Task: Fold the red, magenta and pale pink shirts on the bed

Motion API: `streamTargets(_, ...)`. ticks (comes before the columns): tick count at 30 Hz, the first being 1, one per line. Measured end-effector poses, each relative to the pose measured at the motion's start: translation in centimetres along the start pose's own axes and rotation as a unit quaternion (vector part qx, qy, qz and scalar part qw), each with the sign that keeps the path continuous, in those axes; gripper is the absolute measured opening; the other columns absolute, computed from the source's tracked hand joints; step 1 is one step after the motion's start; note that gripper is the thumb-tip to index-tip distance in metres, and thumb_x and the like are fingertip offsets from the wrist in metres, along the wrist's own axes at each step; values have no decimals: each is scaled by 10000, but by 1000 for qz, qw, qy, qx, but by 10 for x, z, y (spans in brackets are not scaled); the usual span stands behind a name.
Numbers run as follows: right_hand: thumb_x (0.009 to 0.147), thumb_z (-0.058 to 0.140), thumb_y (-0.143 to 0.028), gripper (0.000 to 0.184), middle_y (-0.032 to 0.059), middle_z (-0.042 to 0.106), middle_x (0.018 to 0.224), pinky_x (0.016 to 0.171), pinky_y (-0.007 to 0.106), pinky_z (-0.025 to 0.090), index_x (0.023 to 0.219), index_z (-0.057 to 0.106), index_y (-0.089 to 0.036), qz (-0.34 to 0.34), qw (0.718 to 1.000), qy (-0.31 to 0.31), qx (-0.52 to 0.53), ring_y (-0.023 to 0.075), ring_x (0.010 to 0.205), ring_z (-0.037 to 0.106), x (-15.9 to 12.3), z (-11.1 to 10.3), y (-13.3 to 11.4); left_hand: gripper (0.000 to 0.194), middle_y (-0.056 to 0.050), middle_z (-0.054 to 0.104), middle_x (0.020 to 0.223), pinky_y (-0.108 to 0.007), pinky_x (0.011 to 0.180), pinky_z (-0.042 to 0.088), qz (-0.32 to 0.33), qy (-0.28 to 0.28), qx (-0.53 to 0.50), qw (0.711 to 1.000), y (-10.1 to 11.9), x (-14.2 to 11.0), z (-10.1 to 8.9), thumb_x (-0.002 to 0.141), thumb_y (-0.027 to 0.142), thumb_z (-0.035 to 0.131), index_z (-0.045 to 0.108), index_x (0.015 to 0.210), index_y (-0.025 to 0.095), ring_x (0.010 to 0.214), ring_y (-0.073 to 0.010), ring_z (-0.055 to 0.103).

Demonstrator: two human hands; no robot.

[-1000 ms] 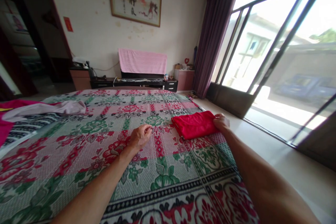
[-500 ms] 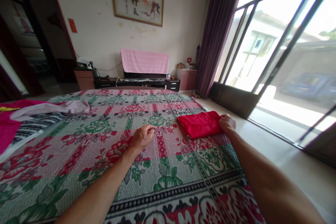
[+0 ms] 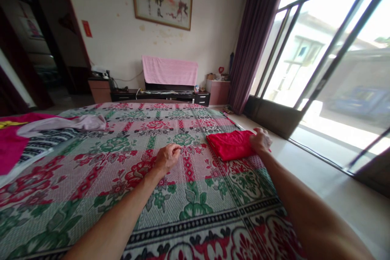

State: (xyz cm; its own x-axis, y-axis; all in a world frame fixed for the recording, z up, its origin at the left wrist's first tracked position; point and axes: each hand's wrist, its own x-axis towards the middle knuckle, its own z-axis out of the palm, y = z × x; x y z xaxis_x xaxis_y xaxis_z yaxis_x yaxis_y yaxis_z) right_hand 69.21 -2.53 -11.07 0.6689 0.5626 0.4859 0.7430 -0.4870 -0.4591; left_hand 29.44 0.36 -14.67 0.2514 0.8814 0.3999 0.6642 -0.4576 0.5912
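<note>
Beyond the red folded cloth (image 3: 230,145), my reference for all positions, a stained pale wall (image 3: 213,28) backs the room. Dark-framed glass panels (image 3: 323,65) right of cloth, past a strip of pale floor (image 3: 304,170); bright outside, likely the main light. Floral bed cover (image 3: 117,170), red/green on white, directly under the cloth: spread broadly flat, dark-banded border on the near side of the cloth. Reads as a bed; frame mostly hidden. Purple curtain (image 3: 256,40) beyond and slightly right of cloth, bunched, so it leaves the glass uncovered. Low black cabinet (image 3: 201,98) beyond the cover, further off than cloth. Pink towel (image 3: 170,71) above it, beyond and left of cloth, draped over a dark panel, maybe as a dust cover. Framed picture (image 3: 161,2) higher on the wall, same direction. Loose clothes (image 3: 12,150) well left of cloth, heaped: bright pink, pale, black-and-white stripes; the wide gap keeps them apart from it. Cloth itself lies flat in a compact fold near the cover's right edge, probably for easy right-side reach. Right hand (image 3: 261,141) at its right end, overlapping; can't tell if that grip pinches fabric or just rests. Left hand (image 3: 169,157) left of cloth, apart, low over cover; fingers curled, thumb and forefinger together, nothing visible between.
</note>
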Motion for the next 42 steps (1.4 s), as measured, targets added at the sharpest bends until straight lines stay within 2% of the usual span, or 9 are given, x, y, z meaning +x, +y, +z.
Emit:
streamTargets(2, 818, 476, -215, 338, 135, 633, 1142, 872, 332, 424, 1092, 669, -176, -89, 995, -18, 28, 251, 1009, 587, -11, 5, -22, 245, -15, 742, 987, -244, 875, 496, -4, -2, -1, 1000, 0, 0, 0, 819, 179, 517, 731, 928, 229, 925, -157, 672)
streamTargets(6, 807, 522, -263, 231, 60, 706, 931, 756, 248, 420, 920, 713, -196, -232, 964, -117, 62, 195, 861, 615, -34, 13, -73, 256, -26, 739, 1005, -247, 883, 494, -1, -6, -10, 1000, -1, 0, 0, 821, 169, 513, 734, 940, 218, 942, -159, 671)
streamTargets(11, 818, 551, -434, 306, 43, 701, 735, 624, 232, 378, 792, 727, -185, -264, 939, -218, 13, 174, 718, 618, -58, 13, -112, 257, -27, 736, 1015, -249, 890, 488, -3, -10, -11, 1000, 0, 0, -1, 824, 153, 515, 732, 948, 211, 952, -158, 668)
streamTargets(14, 811, 546, -500, 354, 63, 710, 751, 591, 236, 363, 811, 734, -199, -235, 945, -229, -20, 191, 737, 627, -66, 15, -116, 254, -30, 736, 1017, -249, 892, 485, -3, -13, -8, 1000, -1, 0, 0, 828, 149, 515, 730, 950, 204, 955, -160, 667)
streamTargets(19, 841, 501, -376, 291, 71, 720, 809, 574, 237, 340, 837, 733, -200, -227, 951, -209, -26, 174, 731, 620, -73, 20, -111, 267, -42, 729, 1017, -259, 891, 491, 22, -17, 10, 1000, -1, 0, 0, 840, 155, 498, 723, 978, 198, 946, -166, 664)
streamTargets(26, 904, 441, -361, 332, 78, 710, 878, 618, 231, 344, 910, 720, -180, -231, 957, -171, -27, 160, 779, 603, -82, 23, -108, 322, -47, 678, 1181, -340, 995, 449, 206, -47, 107, 971, 6, -6, 5, 850, 158, 495, 692, 1098, 220, 1074, -200, 602)
streamTargets(30, 923, 414, -357, 341, 68, 703, 912, 650, 231, 351, 938, 709, -187, -238, 956, -172, -28, 154, 807, 598, -84, 21, -107, 347, -62, 632, 1279, -375, 1025, 432, 264, -71, 130, 953, 4, -4, 11, 907, 221, 444, 671, 1168, 208, 1152, -214, 560)
streamTargets(37, 917, 406, -293, 307, 102, 658, 1060, 731, 282, 384, 1040, 669, -193, -285, 940, -178, -63, 202, 918, 594, -98, 8, -123, 477, -42, 563, 1373, -420, 958, 447, 232, -138, 219, 938, 20, 0, 13, 848, 155, 427, 623, 1266, 272, 1155, -268, 541)
streamTargets(42, 916, 421, -233, 276, 91, 648, 1073, 859, 335, 355, 1020, 676, -214, -367, 902, -217, -66, 218, 1001, 552, -120, 13, -133, 487, -74, 615, 1271, -381, 869, 463, 203, -164, 234, 937, 38, 4, 14, 815, 110, 395, 648, 1208, 248, 1055, -266, 565)
